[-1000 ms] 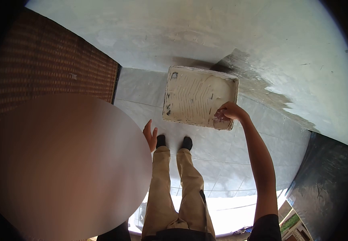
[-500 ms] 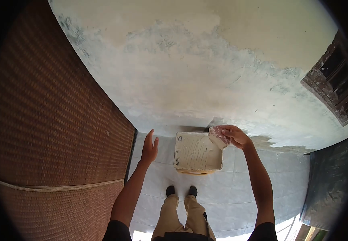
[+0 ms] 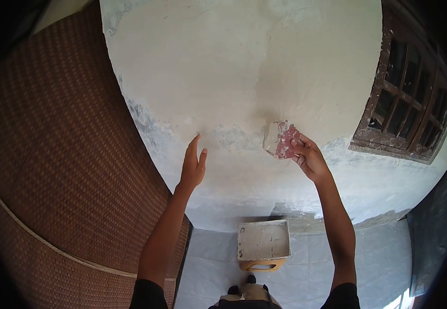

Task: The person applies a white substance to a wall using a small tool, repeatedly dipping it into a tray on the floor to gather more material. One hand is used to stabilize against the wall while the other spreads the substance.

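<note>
My right hand (image 3: 310,157) pinches a flat putty scraper (image 3: 281,140) by its reddish end, the thumb laid over the face. Pale putty coats the scraper's left side. It is raised in front of the wall (image 3: 218,92), which is cream above and patchy grey-white lower down. My left hand (image 3: 192,165) is held up before the same wall, empty, with fingers stretched and thumb apart. Below and between my arms, a shallow tray (image 3: 263,241) of smeared white putty rests on a yellow stool (image 3: 261,264).
A brown woven mat panel (image 3: 79,144) stands along the left, up to the wall. To the right is a wooden window frame (image 3: 414,98) with dark panes and pale splashes. Grey sheeting (image 3: 213,262) covers the floor under my feet. A dark sheet (image 3: 434,232) hangs at the far right.
The scraper has gone from over the tray up to the wall in my right hand. My left hand has risen too. The view has tilted upward, showing more wall and window.
</note>
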### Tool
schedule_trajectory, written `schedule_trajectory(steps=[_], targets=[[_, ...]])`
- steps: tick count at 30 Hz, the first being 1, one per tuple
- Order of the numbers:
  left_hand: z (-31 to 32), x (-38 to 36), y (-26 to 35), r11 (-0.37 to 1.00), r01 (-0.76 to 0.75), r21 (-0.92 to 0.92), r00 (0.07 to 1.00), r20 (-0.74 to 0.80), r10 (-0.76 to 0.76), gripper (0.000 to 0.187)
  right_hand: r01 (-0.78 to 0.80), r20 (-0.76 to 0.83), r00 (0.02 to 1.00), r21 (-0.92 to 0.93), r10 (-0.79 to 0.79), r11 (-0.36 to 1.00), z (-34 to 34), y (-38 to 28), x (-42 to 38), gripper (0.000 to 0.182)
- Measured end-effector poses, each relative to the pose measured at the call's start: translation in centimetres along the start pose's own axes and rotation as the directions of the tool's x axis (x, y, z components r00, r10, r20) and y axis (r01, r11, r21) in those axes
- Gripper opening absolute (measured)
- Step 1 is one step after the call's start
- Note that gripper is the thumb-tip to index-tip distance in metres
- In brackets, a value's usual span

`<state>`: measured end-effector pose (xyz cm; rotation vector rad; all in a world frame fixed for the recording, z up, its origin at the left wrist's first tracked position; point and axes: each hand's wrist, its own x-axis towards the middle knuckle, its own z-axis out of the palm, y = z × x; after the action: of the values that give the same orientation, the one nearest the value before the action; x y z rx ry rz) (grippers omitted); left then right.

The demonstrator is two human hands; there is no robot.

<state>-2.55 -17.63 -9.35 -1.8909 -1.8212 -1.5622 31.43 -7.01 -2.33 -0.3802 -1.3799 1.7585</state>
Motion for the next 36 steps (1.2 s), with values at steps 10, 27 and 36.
schedule_trajectory(steps=[10, 27, 36], targets=[[-3.9, 14.4, 9.5, 0.951, -0.294, 0.099, 0.942, -0.14, 0.306, 0.052, 0.362, -0.045, 0.912, -0.375, -0.407, 0.853, 4.4, -11.1, 5.9, 0.029], [-4.7, 27.2, 10.6, 0.774, -0.583, 0.246, 0.732, -0.255, 0.632, 0.052, 0.493, 0.472, 0.258, -0.815, -0.843, -0.305, 11.1, -13.8, 14.5, 0.044], [-5.6, 31.6, 9.2, 0.681, -0.674, 0.287, 0.619, -0.283, 0.733, 0.053, 0.18, 0.571, 0.176, -0.819, -0.802, -0.544, 12.0, -11.4, 18.4, 0.054]])
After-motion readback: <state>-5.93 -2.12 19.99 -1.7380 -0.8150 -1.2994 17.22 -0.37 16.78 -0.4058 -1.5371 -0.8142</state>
